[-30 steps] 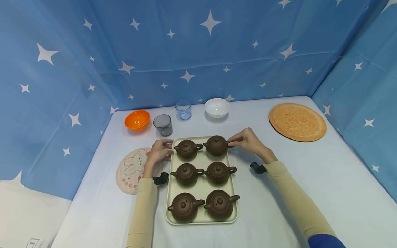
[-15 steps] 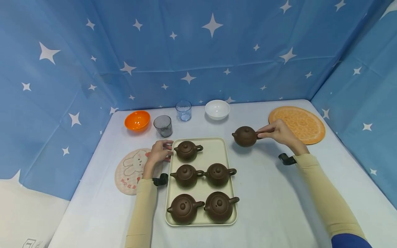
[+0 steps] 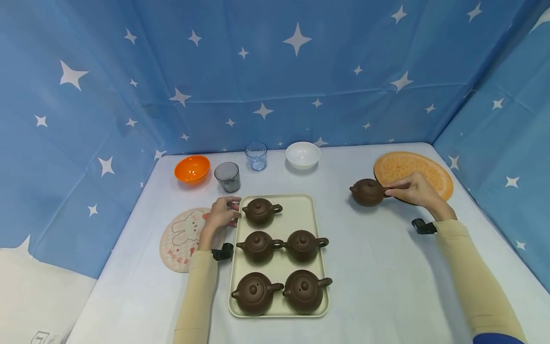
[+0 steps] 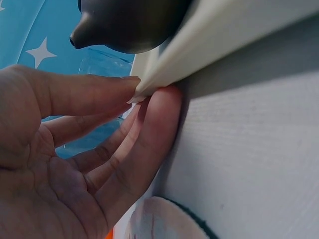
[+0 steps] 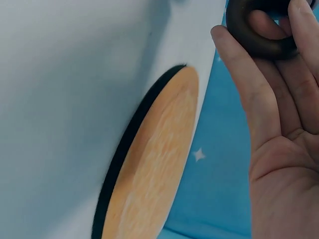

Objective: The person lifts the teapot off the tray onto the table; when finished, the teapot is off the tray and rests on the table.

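My right hand (image 3: 414, 189) pinches a small brown teapot (image 3: 367, 192) by its handle (image 5: 264, 30), left of the orange-slice mat. The pot is held level, its spout pointing left, with a shadow on the table below. My left hand (image 3: 221, 213) grips the upper left rim of the cream tray (image 3: 296, 210). In the left wrist view, thumb and fingers meet at the tray's rim (image 4: 164, 64). Several more brown teapots stand on the tray, among them one (image 3: 259, 211) beside my left hand and a larger one (image 3: 303, 291) at the front right.
Along the back stand an orange bowl (image 3: 192, 170), a grey glass (image 3: 227, 177), a blue glass (image 3: 256, 156) and a white bowl (image 3: 302, 155). A rabbit-print mat (image 3: 176, 248) lies under my left forearm. The round orange-slice mat (image 3: 412, 167) lies at the back right.
My right hand has lifted the teapot from the tray's back right spot and carried it right, toward the orange-slice mat. The left hand has stayed at the tray rim.
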Motion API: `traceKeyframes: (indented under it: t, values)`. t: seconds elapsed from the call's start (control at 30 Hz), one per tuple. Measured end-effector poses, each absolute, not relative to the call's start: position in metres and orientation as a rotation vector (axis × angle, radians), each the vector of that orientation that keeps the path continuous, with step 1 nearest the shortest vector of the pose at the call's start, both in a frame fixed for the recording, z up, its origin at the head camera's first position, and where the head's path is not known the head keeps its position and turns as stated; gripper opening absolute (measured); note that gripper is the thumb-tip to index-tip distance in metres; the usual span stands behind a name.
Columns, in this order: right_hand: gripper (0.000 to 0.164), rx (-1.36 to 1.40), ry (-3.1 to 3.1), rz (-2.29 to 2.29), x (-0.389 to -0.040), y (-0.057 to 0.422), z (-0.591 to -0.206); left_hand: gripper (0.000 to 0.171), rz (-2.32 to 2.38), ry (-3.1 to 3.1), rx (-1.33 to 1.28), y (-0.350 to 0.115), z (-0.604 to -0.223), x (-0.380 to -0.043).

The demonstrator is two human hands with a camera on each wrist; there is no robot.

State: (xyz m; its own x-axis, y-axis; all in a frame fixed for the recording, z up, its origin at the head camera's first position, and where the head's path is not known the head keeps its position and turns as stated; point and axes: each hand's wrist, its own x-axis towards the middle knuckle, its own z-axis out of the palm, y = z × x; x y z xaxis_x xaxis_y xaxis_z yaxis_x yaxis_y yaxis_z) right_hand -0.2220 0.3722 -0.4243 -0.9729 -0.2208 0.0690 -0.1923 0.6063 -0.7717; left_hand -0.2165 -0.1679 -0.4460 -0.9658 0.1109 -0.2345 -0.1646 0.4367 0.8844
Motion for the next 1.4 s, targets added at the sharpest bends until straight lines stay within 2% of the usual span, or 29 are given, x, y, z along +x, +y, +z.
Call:
traceKeyframes:
  t: [0.63, 1.4]
  values:
    - [0.032, -0.216, 2.793, -1.27, -0.214, 0.41, -0.436, 0.053, 1.501, 2.482, -0.043, -0.165, -0.446, -0.216]
    - [0.035, -0.232, 2.845, -1.16, -0.213, 0.402, -0.428, 0.053, 1.511, 2.475, -0.056, -0.167, -0.447, -0.215]
